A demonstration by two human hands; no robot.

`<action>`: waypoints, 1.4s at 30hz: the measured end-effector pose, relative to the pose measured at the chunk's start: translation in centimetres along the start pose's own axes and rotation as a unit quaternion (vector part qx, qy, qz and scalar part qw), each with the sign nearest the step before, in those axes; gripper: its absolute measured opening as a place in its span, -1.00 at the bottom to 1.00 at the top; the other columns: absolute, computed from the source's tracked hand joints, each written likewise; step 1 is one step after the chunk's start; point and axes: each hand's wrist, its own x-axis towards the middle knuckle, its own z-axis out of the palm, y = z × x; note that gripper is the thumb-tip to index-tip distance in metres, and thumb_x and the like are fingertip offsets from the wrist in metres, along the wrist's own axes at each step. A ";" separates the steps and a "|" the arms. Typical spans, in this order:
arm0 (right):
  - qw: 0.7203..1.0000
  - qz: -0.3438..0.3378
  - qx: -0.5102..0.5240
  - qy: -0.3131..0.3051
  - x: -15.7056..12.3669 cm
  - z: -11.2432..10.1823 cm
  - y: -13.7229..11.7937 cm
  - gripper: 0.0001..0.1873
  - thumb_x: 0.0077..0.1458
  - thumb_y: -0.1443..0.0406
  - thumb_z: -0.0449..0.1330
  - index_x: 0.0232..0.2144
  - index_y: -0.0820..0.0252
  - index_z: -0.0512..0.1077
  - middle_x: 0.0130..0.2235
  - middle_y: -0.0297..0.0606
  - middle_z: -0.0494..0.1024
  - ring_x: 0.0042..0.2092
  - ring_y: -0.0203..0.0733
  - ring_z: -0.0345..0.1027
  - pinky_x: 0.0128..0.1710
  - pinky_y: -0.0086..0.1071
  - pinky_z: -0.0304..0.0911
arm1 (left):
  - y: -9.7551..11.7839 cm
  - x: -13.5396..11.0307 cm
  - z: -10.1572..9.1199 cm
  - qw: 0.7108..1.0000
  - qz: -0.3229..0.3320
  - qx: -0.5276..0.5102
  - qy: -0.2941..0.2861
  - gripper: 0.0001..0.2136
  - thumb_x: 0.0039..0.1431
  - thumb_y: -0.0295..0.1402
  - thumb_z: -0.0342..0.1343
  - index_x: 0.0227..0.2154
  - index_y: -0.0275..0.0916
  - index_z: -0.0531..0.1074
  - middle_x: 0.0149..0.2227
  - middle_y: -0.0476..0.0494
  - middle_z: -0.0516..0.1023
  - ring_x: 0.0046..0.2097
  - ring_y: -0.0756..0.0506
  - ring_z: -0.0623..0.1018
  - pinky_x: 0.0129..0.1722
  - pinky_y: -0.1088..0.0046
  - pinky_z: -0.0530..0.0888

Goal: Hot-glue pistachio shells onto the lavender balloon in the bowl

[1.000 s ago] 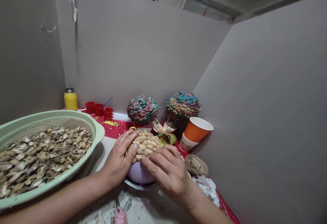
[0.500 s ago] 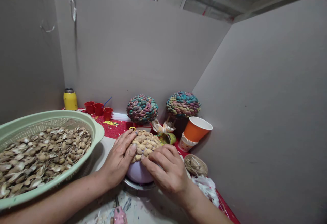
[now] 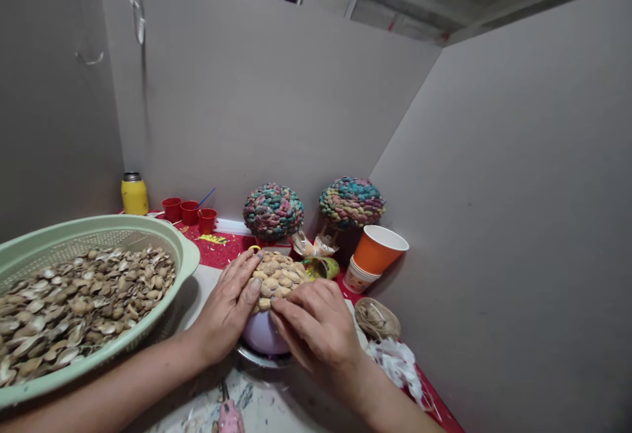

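A lilac ball (image 3: 261, 333) half covered with pale nut shells (image 3: 274, 274) sits in a metal dish (image 3: 257, 356) in front of me. My left hand (image 3: 228, 308) cups the ball's left side, fingers wrapped against the shells. From the right, my right hand (image 3: 316, 329) presses its curled fingertips onto the lower edge of the shell layer. A pale green colander (image 3: 184, 268) heaped with loose shells (image 3: 74, 301) stands at my left.
Two balls covered in multicoloured shells (image 3: 273, 210) (image 3: 351, 201) stand behind. An orange paper cup (image 3: 379, 250), a coil of twine (image 3: 378, 318), three red cups (image 3: 190, 212), a yellow jar (image 3: 135, 193) and a pink glue gun (image 3: 228, 418) lie around. Grey partition walls close in the back and right.
My right hand's fingers have shifted slightly along the shell edge; the view has drifted a little. The left hand stays on the ball.
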 end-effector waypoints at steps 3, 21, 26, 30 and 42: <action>1.000 -0.003 0.020 0.008 -0.2 -0.4 0.1 -0.88 0.18 0.43 0.16 -0.21 0.26 0.44 -0.34 -0.20 0.50 -0.29 -0.14 0.32 -0.24 -0.21 0.17 | 0.1 -0.1 0.0 1.000 -0.007 -0.001 -0.003 -0.41 0.35 -0.01 -0.31 0.29 -0.25 0.15 0.39 -0.23 0.06 0.40 -0.17 0.02 0.36 0.05 -0.07; 0.951 0.247 0.184 0.029 -1.8 2.7 3.2 -0.59 0.38 0.15 -0.05 0.16 0.15 0.30 0.18 -0.13 0.38 0.23 -0.10 0.16 0.24 -0.13 0.08 | -1.8 -1.3 0.0 0.995 0.079 0.043 0.039 -0.45 0.31 -0.18 -0.01 0.32 -0.04 0.04 0.41 -0.18 0.00 0.39 -0.24 0.03 0.33 -0.01 0.06; 0.951 0.245 0.189 0.018 -1.9 3.1 3.3 -0.59 0.38 0.16 -0.06 0.18 0.13 0.28 0.21 -0.16 0.33 0.25 -0.11 0.10 0.27 -0.13 0.02 | -2.0 -1.3 0.1 0.996 0.070 0.043 0.034 -0.47 0.33 -0.19 -0.04 0.32 -0.02 0.04 0.40 -0.16 0.02 0.40 -0.19 0.01 0.34 0.00 0.04; 0.951 0.241 0.192 0.018 -1.9 3.0 3.2 -0.60 0.38 0.15 -0.05 0.16 0.12 0.30 0.18 -0.17 0.36 0.24 -0.11 0.12 0.27 -0.12 0.01 | -1.9 -1.2 0.1 0.996 0.065 0.044 0.036 -0.49 0.33 -0.18 -0.05 0.30 -0.03 0.07 0.39 -0.15 0.05 0.39 -0.17 0.04 0.34 0.04 0.04; 0.950 0.241 0.198 0.022 -1.7 2.8 3.2 -0.61 0.38 0.12 -0.05 0.12 0.09 0.35 0.15 -0.17 0.40 0.21 -0.08 0.16 0.24 -0.08 0.06 | -1.7 -1.1 0.3 0.995 0.069 0.041 0.053 -0.52 0.32 -0.19 -0.03 0.28 -0.06 0.15 0.37 -0.20 0.12 0.37 -0.21 0.11 0.33 0.02 0.09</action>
